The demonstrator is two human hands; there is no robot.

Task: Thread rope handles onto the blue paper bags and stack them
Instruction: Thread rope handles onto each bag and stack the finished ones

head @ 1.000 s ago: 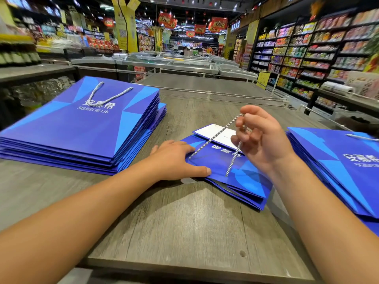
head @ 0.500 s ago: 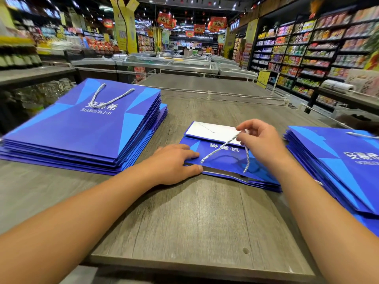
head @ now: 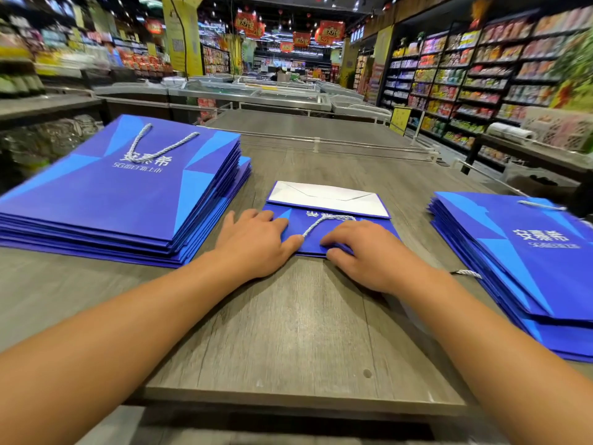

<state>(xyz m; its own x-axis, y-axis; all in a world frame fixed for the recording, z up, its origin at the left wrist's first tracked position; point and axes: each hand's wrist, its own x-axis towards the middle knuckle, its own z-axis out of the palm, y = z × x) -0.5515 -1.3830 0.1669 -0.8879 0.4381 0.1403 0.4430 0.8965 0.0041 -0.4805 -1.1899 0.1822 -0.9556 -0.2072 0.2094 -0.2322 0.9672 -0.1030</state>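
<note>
Blue flat stack of handled paper bags [head: 128, 200] lies left of centre blue folded paper bag [head: 324, 232]. L hand [head: 253, 245] & R hand [head: 365, 255] press flat on it, fingers straight, gripping nothing; twisted white rope handle [head: 321, 223] between them. Bag's long axis runs L–R; stack nearer L hand.

A grey wooden table [head: 288, 332] holds three lots of blue paper bags. One flat bag [head: 324, 220] lies in the middle. Left of it sits a tall pile [head: 128, 194]. Right of it sits another pile [head: 526, 261].
</note>
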